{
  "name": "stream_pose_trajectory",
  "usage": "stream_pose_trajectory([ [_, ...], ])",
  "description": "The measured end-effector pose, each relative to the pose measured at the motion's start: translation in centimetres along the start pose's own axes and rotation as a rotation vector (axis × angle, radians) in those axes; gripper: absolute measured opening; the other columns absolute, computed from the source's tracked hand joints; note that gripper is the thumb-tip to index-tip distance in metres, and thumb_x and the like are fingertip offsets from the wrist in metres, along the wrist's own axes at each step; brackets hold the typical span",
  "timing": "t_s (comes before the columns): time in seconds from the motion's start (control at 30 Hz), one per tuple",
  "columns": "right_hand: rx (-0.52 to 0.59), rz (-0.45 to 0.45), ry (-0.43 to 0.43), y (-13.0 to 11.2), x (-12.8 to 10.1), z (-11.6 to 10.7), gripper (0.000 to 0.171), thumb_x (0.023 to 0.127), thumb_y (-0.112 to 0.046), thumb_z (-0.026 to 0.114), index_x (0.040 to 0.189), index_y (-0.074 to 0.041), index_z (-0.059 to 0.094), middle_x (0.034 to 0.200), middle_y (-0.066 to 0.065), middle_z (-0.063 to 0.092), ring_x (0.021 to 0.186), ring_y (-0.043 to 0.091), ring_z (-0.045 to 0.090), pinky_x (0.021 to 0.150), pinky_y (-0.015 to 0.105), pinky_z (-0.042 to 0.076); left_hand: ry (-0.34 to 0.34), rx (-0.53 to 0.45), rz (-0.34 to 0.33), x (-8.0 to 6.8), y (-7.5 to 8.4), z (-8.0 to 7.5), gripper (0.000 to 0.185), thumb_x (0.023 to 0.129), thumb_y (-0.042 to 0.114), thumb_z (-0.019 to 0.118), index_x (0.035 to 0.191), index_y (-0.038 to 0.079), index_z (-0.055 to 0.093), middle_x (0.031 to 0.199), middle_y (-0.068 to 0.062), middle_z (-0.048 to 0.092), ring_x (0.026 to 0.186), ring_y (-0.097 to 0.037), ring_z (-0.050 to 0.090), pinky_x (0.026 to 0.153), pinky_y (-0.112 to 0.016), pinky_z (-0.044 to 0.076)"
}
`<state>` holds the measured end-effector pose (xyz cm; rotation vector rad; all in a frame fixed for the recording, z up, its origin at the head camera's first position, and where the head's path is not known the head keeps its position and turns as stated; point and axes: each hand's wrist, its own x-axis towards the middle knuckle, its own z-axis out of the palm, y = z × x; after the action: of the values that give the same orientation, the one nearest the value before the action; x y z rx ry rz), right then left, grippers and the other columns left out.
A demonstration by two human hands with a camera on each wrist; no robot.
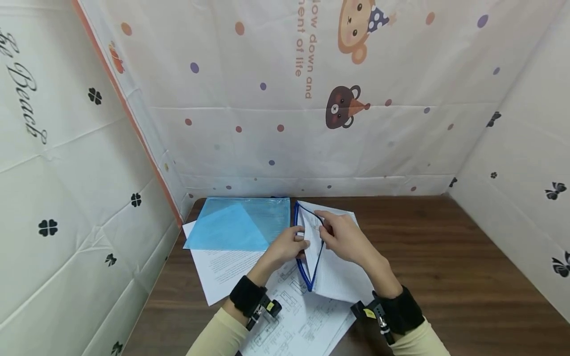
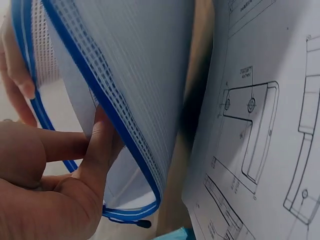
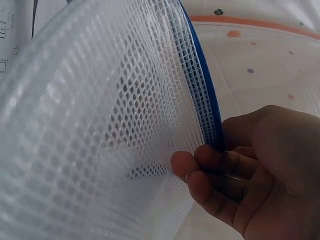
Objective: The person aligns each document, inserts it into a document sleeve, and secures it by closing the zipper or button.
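A white mesh zipper pouch [image 1: 340,277] with blue zipper edging stands tilted on the desk, its mouth spread wide. White paper [image 1: 313,228] shows inside it. My left hand [image 1: 284,246] reaches into the mouth; in the left wrist view its thumb and fingers pinch the paper [image 2: 75,92]. On the other side, my right hand [image 1: 347,238] grips the pouch's zippered edge. The right wrist view has those fingers [image 3: 200,187] curled at the blue zipper [image 3: 207,82], against the mesh wall [image 3: 125,115]. The paper's lower part is hidden within the pouch.
A translucent blue zipper folder [image 1: 236,225] lies at the back left, over a sheet of printed text [image 1: 218,269]. Sheets with technical drawings [image 1: 298,316] lie in front, partly under the pouch. Brown wooden desk [image 1: 436,262] extends to the right. Printed cloth walls [image 1: 267,148] surround it.
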<state>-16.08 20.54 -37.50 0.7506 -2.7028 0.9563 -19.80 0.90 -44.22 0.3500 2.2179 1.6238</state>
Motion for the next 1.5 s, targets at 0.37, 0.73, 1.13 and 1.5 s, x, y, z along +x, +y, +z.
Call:
stream_pose_trajectory([
  [0.37,0.027,-0.025,-0.066,0.0,0.2,0.7,0.044,0.103,-0.003,0.061,0.145,0.008,0.057,0.065,-0.012,0.056,0.055,0.001,0.057,0.047,0.025,0.043,-0.008,-0.020,-0.012,-0.3,-0.5,-0.9,0.061,0.109,0.013,0.060,0.162,-0.001,0.034,0.098,-0.006,0.075,0.076,-0.017,0.070,0.071,-0.031,0.057],
  [0.73,0.036,-0.035,-0.059,0.1,0.4,0.1,0.045,0.103,-0.004,0.061,0.147,0.006,0.056,0.064,-0.012,0.057,0.053,0.002,0.057,0.047,0.024,0.041,-0.016,-0.015,-0.007,0.0,-0.4,-1.3,0.058,0.108,0.010,0.061,0.160,0.000,0.038,0.100,-0.007,0.076,0.081,-0.019,0.072,0.072,-0.031,0.059],
  [1.13,0.038,-0.017,-0.048,0.6,0.3,0.0,0.046,0.102,-0.003,0.061,0.147,0.004,0.056,0.066,-0.012,0.058,0.054,0.003,0.057,0.047,0.024,0.041,-0.061,-0.136,-0.027,0.0,-0.6,-2.4,0.054,0.110,0.012,0.059,0.159,0.002,0.040,0.127,-0.020,0.069,0.096,-0.030,0.076,0.076,-0.038,0.064],
  [1.5,-0.108,0.002,0.098,0.8,-0.1,-1.6,0.045,0.099,-0.006,0.064,0.144,0.002,0.061,0.076,-0.004,0.067,0.056,0.006,0.049,0.050,0.025,0.040,0.124,-0.145,0.032,0.1,-1.2,-6.7,0.041,0.113,0.018,0.053,0.153,0.009,0.049,0.129,-0.014,0.072,0.109,-0.031,0.075,0.087,-0.044,0.062],
])
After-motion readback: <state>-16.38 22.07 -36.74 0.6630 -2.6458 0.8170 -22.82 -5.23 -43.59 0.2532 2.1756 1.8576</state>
